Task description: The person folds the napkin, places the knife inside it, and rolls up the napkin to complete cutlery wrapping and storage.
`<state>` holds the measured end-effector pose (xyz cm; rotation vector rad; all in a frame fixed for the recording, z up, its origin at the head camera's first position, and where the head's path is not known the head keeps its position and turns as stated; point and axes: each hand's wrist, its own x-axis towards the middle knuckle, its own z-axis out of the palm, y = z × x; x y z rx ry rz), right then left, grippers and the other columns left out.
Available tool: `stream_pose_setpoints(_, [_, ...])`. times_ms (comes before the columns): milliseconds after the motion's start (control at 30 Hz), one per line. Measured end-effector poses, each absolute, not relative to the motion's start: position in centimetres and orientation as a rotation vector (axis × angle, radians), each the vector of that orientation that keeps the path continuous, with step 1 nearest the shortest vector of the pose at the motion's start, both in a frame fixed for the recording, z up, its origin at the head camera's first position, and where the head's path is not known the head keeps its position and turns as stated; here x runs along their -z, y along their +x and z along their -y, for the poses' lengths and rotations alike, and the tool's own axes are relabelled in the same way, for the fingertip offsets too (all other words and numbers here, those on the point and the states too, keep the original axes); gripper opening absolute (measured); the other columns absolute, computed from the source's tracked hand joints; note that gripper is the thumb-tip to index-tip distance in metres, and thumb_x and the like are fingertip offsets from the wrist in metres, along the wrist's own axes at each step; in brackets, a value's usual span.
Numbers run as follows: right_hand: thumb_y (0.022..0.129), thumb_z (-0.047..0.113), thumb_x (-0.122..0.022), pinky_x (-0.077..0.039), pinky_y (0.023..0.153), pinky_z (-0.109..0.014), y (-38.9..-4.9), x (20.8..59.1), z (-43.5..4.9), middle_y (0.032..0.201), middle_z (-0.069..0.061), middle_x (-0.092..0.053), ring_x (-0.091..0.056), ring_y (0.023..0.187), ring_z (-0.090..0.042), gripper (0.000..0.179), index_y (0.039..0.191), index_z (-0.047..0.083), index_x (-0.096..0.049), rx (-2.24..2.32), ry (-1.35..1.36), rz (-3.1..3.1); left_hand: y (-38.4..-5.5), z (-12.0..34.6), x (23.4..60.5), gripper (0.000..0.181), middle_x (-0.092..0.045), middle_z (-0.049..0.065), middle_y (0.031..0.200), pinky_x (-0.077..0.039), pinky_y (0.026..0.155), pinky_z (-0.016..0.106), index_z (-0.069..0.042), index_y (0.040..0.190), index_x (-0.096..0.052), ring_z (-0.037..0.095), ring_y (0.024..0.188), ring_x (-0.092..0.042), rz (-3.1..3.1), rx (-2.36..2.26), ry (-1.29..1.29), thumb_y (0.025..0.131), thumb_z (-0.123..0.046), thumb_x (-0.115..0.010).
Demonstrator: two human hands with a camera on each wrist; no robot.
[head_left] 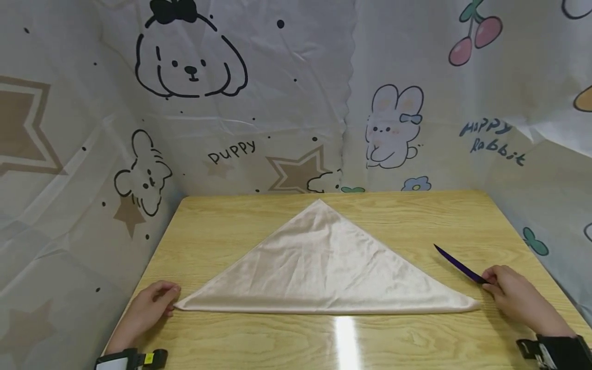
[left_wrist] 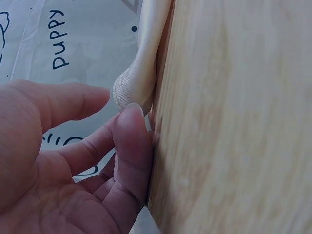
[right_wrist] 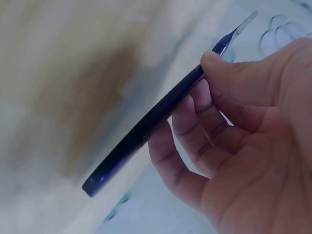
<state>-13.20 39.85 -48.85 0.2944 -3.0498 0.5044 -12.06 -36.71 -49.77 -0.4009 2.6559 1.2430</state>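
Note:
A cream satin cloth (head_left: 324, 267) lies as a wide triangle, its point at the back and its long edge towards me. My left hand (head_left: 150, 306) is at its left corner. In the left wrist view a fingertip (left_wrist: 130, 117) touches the hemmed corner of the cloth (left_wrist: 131, 87), while the thumb stands apart from that finger. Right of the cloth, my right hand (head_left: 513, 293) pinches a slim dark purple pen-like tool (head_left: 458, 263). The right wrist view shows the tool (right_wrist: 146, 124) between thumb and fingers, with a blunt end at lower left and a narrow pointed tip at upper right.
The cloth lies on a pale wooden table (head_left: 259, 339). Sheets with printed cartoons (head_left: 296, 113) hang behind the table and along its left and right sides. A glare strip (head_left: 347, 341) shows near the front.

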Motion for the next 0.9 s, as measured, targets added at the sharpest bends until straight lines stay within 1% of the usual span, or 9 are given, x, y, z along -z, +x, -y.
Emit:
stream_pose_setpoints(167, [0.086,-0.001,-0.063,-0.041,0.057,-0.026,-14.2,47.4,-35.5,0.084,-0.005,-0.051,-0.046,0.070,-0.013,0.011,0.094,0.001,-0.056,-0.561,0.429,3.016,-12.1,36.7,49.8,0.047,-0.058,0.016,0.107,-0.053,0.064,0.030,0.003,0.124,-0.049,0.018,0.077,-0.061,-2.656,-1.235,-0.395,0.098,-0.037,-0.050])
stream_pose_setpoints(367, [0.086,0.000,-0.064,-0.042,0.063,-0.027,-15.1,46.4,-28.5,0.087,0.000,-0.052,-0.046,0.075,-0.011,0.012,0.095,0.007,-0.059,-0.556,0.658,2.961,-12.2,36.7,49.7,0.047,-0.058,0.016,0.107,-0.053,0.064,0.029,0.003,0.124,-0.050,0.018,0.078,-0.060,-2.653,-1.235,-0.376,0.098,-0.037,-0.050])
stream_pose_setpoints(500, [0.086,0.001,-0.063,-0.045,0.068,-0.029,-15.5,46.7,-23.6,0.088,0.004,-0.051,-0.047,0.079,-0.009,0.013,0.096,0.009,-0.058,-0.536,0.814,2.930,-12.3,36.8,49.7,0.047,-0.058,0.016,0.106,-0.053,0.064,0.029,0.002,0.123,-0.050,0.018,0.077,-0.060,-2.659,-1.236,-0.359,0.097,-0.037,-0.051])
stream_pose_setpoints(633, [0.088,0.005,-0.062,-0.045,0.072,-0.029,-15.5,47.2,-19.3,0.090,0.004,-0.050,-0.047,0.082,-0.009,0.011,0.097,0.010,-0.058,-0.496,0.994,2.906,-12.5,36.8,49.8,0.045,-0.058,0.015,0.104,-0.052,0.063,0.029,0.002,0.122,-0.051,0.018,0.075,-0.060,-2.694,-1.214,-0.357,0.098,-0.036,-0.050])
stream_pose_setpoints(767, [0.089,0.006,-0.059,-0.045,0.072,-0.026,-15.0,47.7,-15.7,0.089,0.005,-0.048,-0.047,0.081,-0.008,0.008,0.095,0.012,-0.058,-0.494,1.144,2.885,-12.5,36.5,49.9,0.043,-0.058,0.015,0.104,-0.052,0.062,0.029,0.002,0.121,-0.052,0.018,0.074,-0.059,-2.711,-1.196,-0.394,0.098,-0.034,-0.050])
stream_pose_setpoints(900, [0.088,0.005,-0.056,-0.045,0.070,-0.024,-14.5,48.2,-13.0,0.087,0.006,-0.048,-0.047,0.078,-0.008,0.009,0.093,0.012,-0.059,-0.476,1.245,2.830,-12.3,36.4,49.9,0.040,-0.058,0.015,0.104,-0.052,0.062,0.029,0.001,0.121,-0.052,0.017,0.074,-0.059,-2.699,-1.195,-0.423,0.099,-0.032,-0.049])
